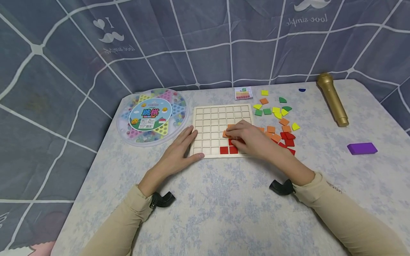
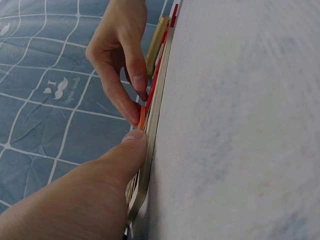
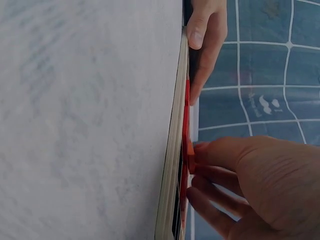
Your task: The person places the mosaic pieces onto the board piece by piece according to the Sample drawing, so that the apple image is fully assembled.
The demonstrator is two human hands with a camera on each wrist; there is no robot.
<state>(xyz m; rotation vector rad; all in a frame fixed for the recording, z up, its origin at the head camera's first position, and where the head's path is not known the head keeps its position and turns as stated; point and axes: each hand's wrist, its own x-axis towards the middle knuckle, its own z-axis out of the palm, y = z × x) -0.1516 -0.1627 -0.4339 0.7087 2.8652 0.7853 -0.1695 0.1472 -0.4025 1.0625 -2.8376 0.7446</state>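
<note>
A wooden grid board (image 1: 207, 125) lies flat on the table, with red square tiles (image 1: 224, 150) in its front row and more red partly hidden under my right hand. My right hand (image 1: 248, 138) bends over the board and pinches an orange square tile (image 1: 225, 134) at its fingertips, low over the cells. This orange tile (image 2: 142, 117) also shows edge-on in the left wrist view. My left hand (image 1: 175, 156) rests along the board's left side, fingers extended, its thumb at the front edge.
Loose orange, red, yellow and green pieces (image 1: 276, 110) lie right of the board. A small pattern card (image 1: 243, 93) sits behind it. At left is a round Chinese checkers box (image 1: 150, 115); at right, a gold microphone (image 1: 333, 101) and a purple block (image 1: 362, 148).
</note>
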